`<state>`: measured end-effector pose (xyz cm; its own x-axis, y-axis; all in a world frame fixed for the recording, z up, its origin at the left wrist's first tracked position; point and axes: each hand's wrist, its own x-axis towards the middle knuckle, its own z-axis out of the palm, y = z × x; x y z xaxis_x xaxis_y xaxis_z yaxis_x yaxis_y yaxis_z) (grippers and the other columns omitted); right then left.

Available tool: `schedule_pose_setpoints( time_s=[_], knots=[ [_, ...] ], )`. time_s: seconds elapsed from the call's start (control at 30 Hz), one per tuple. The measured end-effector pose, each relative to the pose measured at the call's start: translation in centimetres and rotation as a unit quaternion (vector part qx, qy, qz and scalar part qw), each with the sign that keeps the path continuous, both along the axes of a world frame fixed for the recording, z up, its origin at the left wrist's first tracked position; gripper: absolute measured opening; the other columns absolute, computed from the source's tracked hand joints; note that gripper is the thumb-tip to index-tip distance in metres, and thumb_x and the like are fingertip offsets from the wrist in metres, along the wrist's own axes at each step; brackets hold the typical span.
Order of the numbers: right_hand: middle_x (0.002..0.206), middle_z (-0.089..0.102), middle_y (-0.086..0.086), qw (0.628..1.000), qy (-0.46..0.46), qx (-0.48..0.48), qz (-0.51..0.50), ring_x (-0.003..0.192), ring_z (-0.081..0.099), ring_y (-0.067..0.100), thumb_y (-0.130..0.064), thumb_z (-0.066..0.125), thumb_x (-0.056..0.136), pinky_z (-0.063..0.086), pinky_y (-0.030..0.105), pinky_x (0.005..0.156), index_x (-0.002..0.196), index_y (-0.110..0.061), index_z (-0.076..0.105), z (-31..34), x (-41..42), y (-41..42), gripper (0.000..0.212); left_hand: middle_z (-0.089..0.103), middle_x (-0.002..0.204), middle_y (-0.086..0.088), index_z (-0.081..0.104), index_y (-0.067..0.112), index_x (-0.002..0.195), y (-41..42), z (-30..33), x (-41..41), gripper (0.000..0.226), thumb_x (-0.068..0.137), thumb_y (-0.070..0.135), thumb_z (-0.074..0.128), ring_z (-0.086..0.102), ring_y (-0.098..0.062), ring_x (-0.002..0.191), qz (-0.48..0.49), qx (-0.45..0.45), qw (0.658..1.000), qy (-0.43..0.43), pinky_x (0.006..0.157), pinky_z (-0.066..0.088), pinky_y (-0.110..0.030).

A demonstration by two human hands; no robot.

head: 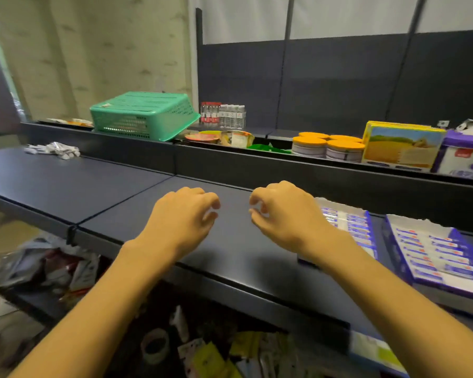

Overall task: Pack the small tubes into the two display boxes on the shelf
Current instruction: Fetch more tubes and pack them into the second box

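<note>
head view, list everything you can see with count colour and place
display boxes: two, blue and white, right of shelf, holding rows of tubes
loose tubes: small pile, white, far left of shelf
shelf: one, dark blue, across the middle
basket: one, green, upside down behind shelf
water bottles: one pack, clear, behind basket
tins: four, orange lids, back row
carton: one, yellow, right of tins
purple box: one, far right
left hand: empty, loosely curled, over shelf
right hand: empty, loosely curled, over shelf
</note>
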<state>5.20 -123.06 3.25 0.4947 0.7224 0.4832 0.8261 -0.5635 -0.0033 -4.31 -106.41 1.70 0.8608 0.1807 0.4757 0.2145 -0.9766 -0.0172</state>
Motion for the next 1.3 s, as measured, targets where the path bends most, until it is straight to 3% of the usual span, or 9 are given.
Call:
schedule_pose_setpoints(
  time_s=[0.13, 0.3, 0.53, 0.73, 0.93, 1.3],
  knots=[
    [0.098, 0.065, 0.004, 1.000, 0.003, 0.015, 0.000, 0.098, 0.055, 0.026, -0.032, 0.049, 0.092, 0.051, 0.040, 0.076, 0.104, -0.017, 0.062, -1.2, -3.8, 8.7, 0.024, 0.064, 0.108, 0.005, 0.062, 0.029, 0.111, 9.0, -0.6, -4.7, 0.022, 0.092, 0.035, 0.052, 0.057, -0.021, 0.103, 0.015, -0.008, 1.000, -0.005, 0.078, 0.049, -0.035],
    [0.094, 0.063, 0.003, 1.000, 0.013, 0.020, 0.005, 0.093, 0.056, 0.026, -0.031, 0.047, 0.092, 0.047, 0.034, 0.070, 0.104, -0.017, 0.061, -2.0, -7.5, 18.4, 0.023, 0.063, 0.110, 0.006, 0.061, 0.029, 0.112, 18.3, -1.2, -9.1, 0.022, 0.093, 0.034, 0.050, 0.056, -0.020, 0.104, 0.023, -0.013, 1.000, 0.008, 0.077, 0.046, -0.033],
    [0.094, 0.064, 0.003, 0.999, 0.009, 0.014, 0.027, 0.093, 0.056, 0.027, -0.028, 0.049, 0.091, 0.052, 0.039, 0.073, 0.105, -0.016, 0.060, -1.7, -8.5, 31.6, 0.022, 0.064, 0.109, 0.006, 0.062, 0.028, 0.111, 30.0, -1.6, -11.2, 0.022, 0.093, 0.033, 0.051, 0.057, -0.019, 0.103, 0.042, -0.027, 0.999, -0.011, 0.077, 0.046, -0.032],
    [0.097, 0.064, 0.004, 0.998, 0.003, 0.018, 0.068, 0.098, 0.056, 0.029, -0.028, 0.050, 0.091, 0.048, 0.036, 0.071, 0.109, -0.017, 0.059, -1.6, -6.9, 45.5, 0.023, 0.061, 0.113, 0.009, 0.057, 0.032, 0.115, 42.1, -2.0, -10.0, 0.024, 0.094, 0.037, 0.048, 0.054, -0.015, 0.107, 0.083, -0.014, 0.996, 0.004, 0.082, 0.046, -0.031],
    [0.105, 0.063, 0.006, 0.997, 0.006, -0.008, 0.072, 0.105, 0.054, 0.031, -0.029, 0.049, 0.091, 0.049, 0.039, 0.078, 0.110, -0.016, 0.058, -0.6, -3.4, 58.3, 0.025, 0.059, 0.117, 0.009, 0.054, 0.033, 0.118, 54.3, -0.6, -6.9, 0.026, 0.095, 0.039, 0.046, 0.053, -0.014, 0.109, 0.090, -0.001, 0.996, 0.030, 0.084, 0.042, -0.029],
    [0.100, 0.063, 0.005, 0.998, 0.005, -0.043, 0.040, 0.097, 0.057, 0.029, -0.028, 0.050, 0.091, 0.051, 0.039, 0.075, 0.107, -0.015, 0.061, -1.5, -0.3, 75.9, 0.023, 0.058, 0.115, 0.013, 0.054, 0.035, 0.118, 73.3, -2.8, -3.8, 0.024, 0.095, 0.039, 0.046, 0.052, -0.011, 0.109, 0.062, -0.056, 0.996, 0.037, 0.084, 0.042, -0.027]
  ],
)
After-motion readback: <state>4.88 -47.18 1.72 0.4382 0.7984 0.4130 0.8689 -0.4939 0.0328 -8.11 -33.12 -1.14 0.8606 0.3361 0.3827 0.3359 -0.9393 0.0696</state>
